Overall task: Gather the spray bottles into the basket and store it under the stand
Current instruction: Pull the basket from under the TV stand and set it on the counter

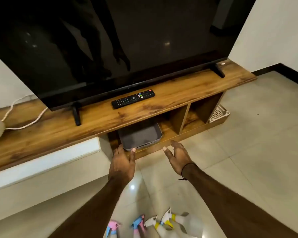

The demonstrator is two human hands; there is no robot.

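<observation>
A grey basket (141, 134) sits inside the open shelf under the wooden TV stand (144, 107), its front rim poking out. My left hand (122, 162) reaches to that rim, its fingertips touching the front left corner with the fingers fairly straight. My right hand (177, 155) hovers spread just right of the basket, holding nothing. Several spray bottles (162, 224) stand on the floor at the bottom edge between my forearms, with pink, blue, white and yellow trigger heads.
A large television (110, 40) stands on the stand, with a black remote (133, 99) in front of it. A white cable (24, 121) trails at the left. A white lattice basket (218, 114) leans beside the stand's right end. Pale floor tiles (248, 152) surround everything.
</observation>
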